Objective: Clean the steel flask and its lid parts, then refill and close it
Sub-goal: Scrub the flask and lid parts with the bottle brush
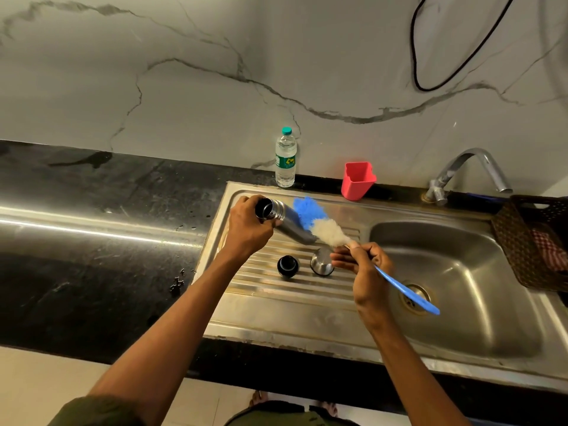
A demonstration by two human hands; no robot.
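Steel flask (284,221) gripped by left hand (247,224); right hand (365,269) holds brush (325,230).

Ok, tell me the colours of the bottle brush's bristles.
Blue at the tip, white nearer the handle on the bottle brush; head view shows it.

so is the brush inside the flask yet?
No: the brush in the right hand lies against the outside of the flask, whose open mouth is by the left hand.

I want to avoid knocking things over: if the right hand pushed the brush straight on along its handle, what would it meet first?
Probably the steel flask: the brush held by the right hand points up-left, its bristles already seeming to touch the flask body held by the left hand. Depth is unclear.
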